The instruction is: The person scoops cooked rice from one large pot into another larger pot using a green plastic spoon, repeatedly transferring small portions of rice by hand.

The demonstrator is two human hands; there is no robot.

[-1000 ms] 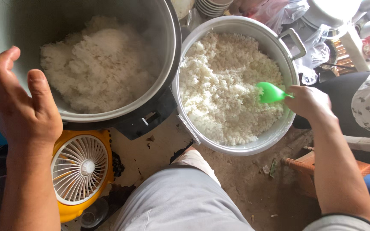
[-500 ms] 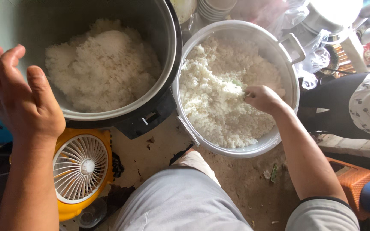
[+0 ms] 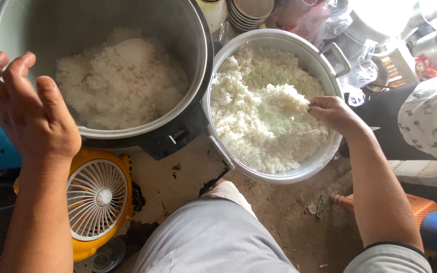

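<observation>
Now the right hand (image 3: 332, 112) is closing around a scoop handle, mostly hidden, and lifting a clump of rice (image 3: 284, 100) above the pan (image 3: 279, 177). The scoop's long axis is running roughly sideways, its loaded end pointing left toward the pan's middle. That forearm is reaching up from the lower right, wrist bent inward. The left hand (image 3: 29, 114) is hanging open, fingers spread and gripping nothing, just beside the cooker (image 3: 198, 60) rim, its forearm running straight down past the yellow fan (image 3: 97, 197).
</observation>
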